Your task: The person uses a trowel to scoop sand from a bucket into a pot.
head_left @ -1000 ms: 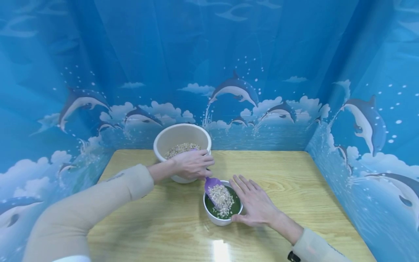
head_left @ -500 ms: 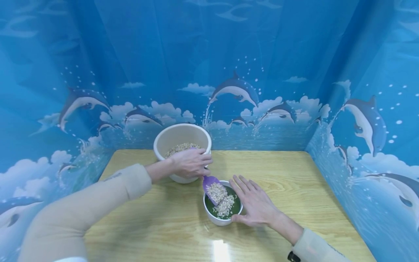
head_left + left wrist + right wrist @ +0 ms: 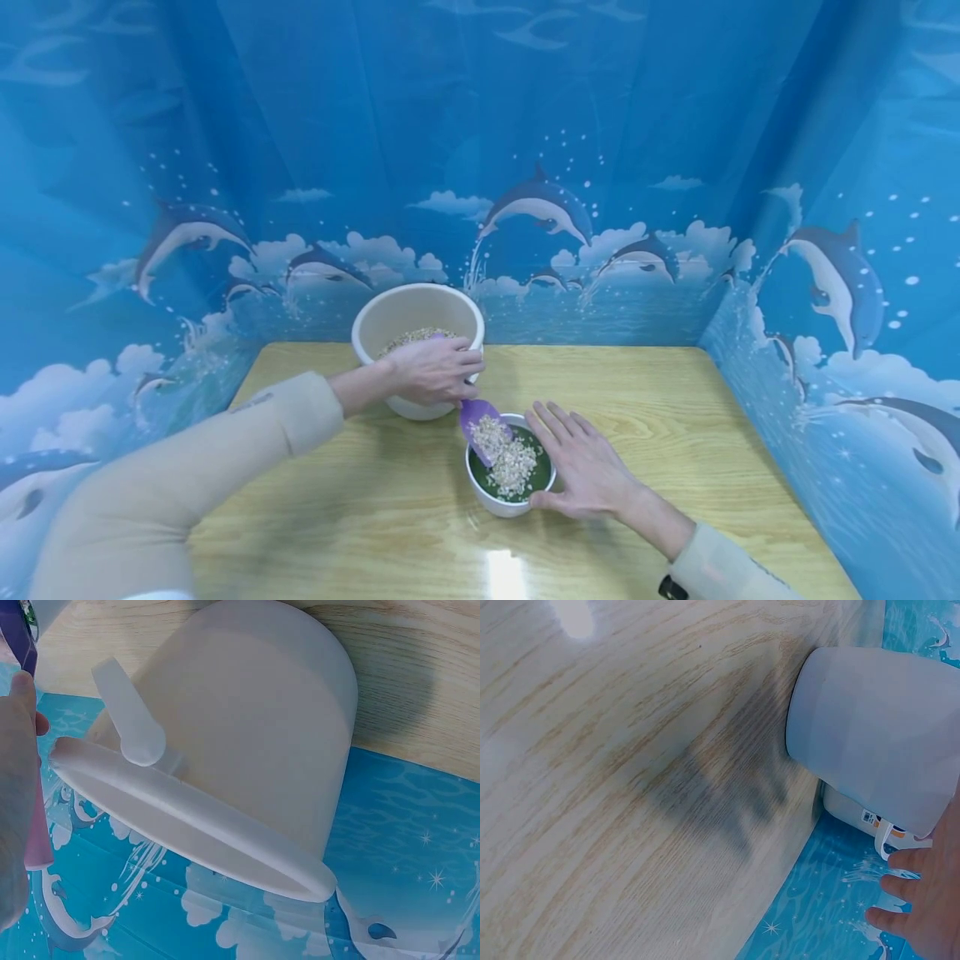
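My left hand [image 3: 433, 369] grips the handle of a purple scoop [image 3: 474, 410] in the head view. Pale flakes lie on the scoop and run over its tip, which is over the left rim of a small white pot [image 3: 491, 505] with a green inside. A heap of pale flakes [image 3: 513, 468] sits in the pot. My right hand [image 3: 585, 462] lies along the pot's right side, fingers straight and spread. In the left wrist view, my left hand [image 3: 13, 795] holds the scoop's pinkish handle [image 3: 39, 836]. The right wrist view shows the pot [image 3: 870, 727] near my right hand [image 3: 930, 900].
A larger white bucket [image 3: 367, 325] holding flakes [image 3: 412, 337] stands behind the pot, partly under my left hand. Its white handle [image 3: 131, 716] hangs at the rim in the left wrist view. Blue dolphin-print curtain [image 3: 637, 300] borders the wooden table [image 3: 637, 383].
The scoop has drawn back a little toward the upper left with my left hand. Flakes have slid from it onto the heap in the pot. My right hand stays put.
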Demonstrator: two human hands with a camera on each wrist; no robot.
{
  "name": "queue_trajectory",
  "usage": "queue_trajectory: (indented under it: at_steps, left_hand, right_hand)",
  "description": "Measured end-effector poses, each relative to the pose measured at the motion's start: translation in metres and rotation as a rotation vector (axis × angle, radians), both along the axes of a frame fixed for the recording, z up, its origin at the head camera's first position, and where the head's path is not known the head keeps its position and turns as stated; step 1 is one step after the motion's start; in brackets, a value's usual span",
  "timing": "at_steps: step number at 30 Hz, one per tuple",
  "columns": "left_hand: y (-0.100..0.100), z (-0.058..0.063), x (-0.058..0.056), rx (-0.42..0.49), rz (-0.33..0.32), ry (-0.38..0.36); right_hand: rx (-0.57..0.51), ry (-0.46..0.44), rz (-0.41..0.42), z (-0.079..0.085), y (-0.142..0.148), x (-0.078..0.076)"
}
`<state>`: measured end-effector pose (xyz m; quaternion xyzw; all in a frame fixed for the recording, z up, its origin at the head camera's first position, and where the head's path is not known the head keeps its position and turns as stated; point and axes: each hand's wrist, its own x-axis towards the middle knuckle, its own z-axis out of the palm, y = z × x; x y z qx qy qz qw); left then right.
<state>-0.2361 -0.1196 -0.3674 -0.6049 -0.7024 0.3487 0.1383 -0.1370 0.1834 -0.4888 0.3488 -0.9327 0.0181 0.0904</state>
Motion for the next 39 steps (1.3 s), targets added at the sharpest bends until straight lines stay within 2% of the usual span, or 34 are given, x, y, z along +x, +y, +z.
queue_trajectory:
  at_steps: [15,26,39]
  left_hand:
    - [-0.005,0.008,-0.001,-0.001,-0.011,-0.001]
    - [-0.003,0.017,0.001,-0.056,-0.012,0.066]
    - [-0.008,0.023,0.001,-0.055,-0.097,0.159]
  right_hand:
    - [0.003,-0.005,-0.002,0.001,0.0,0.0]
    - [-0.007,-0.006,0.001,0.002,0.0,0.001]
    - [-0.005,-0.013,0.001,0.002,0.0,0.0]
